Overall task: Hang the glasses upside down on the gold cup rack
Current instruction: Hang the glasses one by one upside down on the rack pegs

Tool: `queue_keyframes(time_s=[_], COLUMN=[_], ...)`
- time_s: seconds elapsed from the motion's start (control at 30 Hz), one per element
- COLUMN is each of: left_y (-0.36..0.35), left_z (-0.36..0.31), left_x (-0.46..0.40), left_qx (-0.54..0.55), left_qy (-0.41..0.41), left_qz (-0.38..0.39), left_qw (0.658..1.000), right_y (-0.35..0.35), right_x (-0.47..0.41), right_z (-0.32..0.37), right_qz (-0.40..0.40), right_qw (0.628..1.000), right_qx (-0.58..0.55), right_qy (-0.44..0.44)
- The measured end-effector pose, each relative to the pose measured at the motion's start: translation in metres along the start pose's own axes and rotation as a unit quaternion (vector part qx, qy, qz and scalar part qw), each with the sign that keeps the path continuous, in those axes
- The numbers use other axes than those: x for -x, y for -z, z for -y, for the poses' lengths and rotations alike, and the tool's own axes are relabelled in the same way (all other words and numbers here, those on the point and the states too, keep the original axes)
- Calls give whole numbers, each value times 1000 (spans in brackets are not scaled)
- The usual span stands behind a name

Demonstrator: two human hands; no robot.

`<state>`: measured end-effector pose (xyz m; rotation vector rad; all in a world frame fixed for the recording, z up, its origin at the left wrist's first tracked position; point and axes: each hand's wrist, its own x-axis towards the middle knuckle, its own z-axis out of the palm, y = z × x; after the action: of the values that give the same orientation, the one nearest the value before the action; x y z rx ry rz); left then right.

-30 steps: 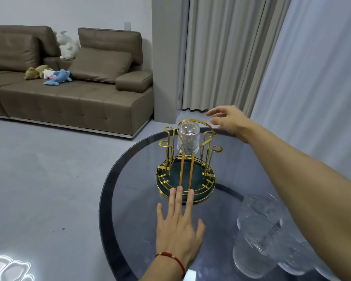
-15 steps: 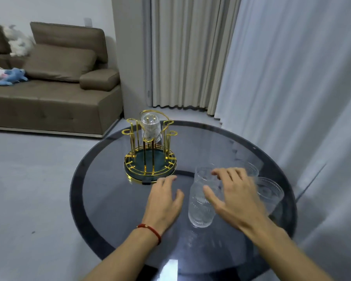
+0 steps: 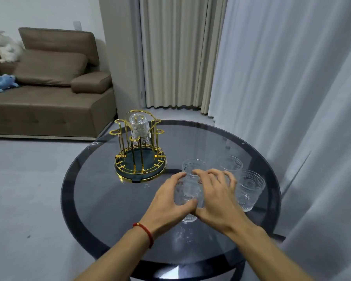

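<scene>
The gold cup rack stands on a round dark glass table, left of centre. One clear ribbed glass hangs upside down on a far prong. Several more glasses stand upright to the rack's right. My left hand and my right hand wrap around the nearest glass from both sides, thumbs meeting at its front. Another glass stands just behind it. Two further ones stand to the right.
A brown sofa with plush toys stands far left across grey floor. Pale curtains hang close to the table's right and far edges. A grey pillar rises behind the rack.
My right hand came back from beyond the rack to the group of glasses. Both hands then closed around the nearest glass. My view swung right.
</scene>
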<state>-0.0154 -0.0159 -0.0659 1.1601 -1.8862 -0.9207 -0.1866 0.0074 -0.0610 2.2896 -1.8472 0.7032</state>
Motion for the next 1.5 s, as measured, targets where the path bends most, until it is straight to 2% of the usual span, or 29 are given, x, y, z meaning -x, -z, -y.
queue_keyframes(time_s=[0.13,0.23,0.3,0.4,0.47,0.53,0.6,0.67,0.73,0.77,0.83,0.9,1.03,1.17,1.4,1.5], left_y=[16,32,42,58,64,67,67,69,70,70,69,65,58,54,52,49], left_z=[2,4,3,5,10,15,22,32,46,55,78,97,118,127,131,132], left_x=[3,8,8,4,3,3,1,-4,-10,-13,-20,-24,-28,-28,-29,-29], left_qx=[-16,-32,11,214,314,372,387,297,119,22,-170,-287,-336,-346,-343,-338], left_qy=[-20,-41,-7,80,102,110,107,90,79,73,84,93,85,84,79,78], left_qz=[27,-15,-70,-123,-120,-101,-88,-111,-150,-169,-172,-135,-87,-84,-95,-97], left_qw=[999,999,997,966,936,916,912,944,978,983,967,944,934,931,931,933], right_y=[2,2,3,1,-3,-7,-9,-7,-2,2,11,22,51,67,40,24], right_x=[1,0,-2,-5,-8,-13,-20,-28,-37,-42,-55,-72,-128,-205,-308,-330], right_z=[10,27,36,43,47,52,55,56,56,55,53,51,55,73,123,137], right_qz=[-40,-37,-4,62,96,87,66,34,-18,-46,-98,-145,-221,-232,-86,-16], right_qw=[996,988,972,930,899,868,863,873,899,910,912,896,866,865,946,967], right_qx=[-64,-111,-226,-361,-418,-471,-474,-452,-399,-373,-358,-375,-406,-419,-310,-253], right_qy=[51,100,63,-39,-91,-129,-162,-179,-178,-175,-176,-191,-193,-151,-36,-10])
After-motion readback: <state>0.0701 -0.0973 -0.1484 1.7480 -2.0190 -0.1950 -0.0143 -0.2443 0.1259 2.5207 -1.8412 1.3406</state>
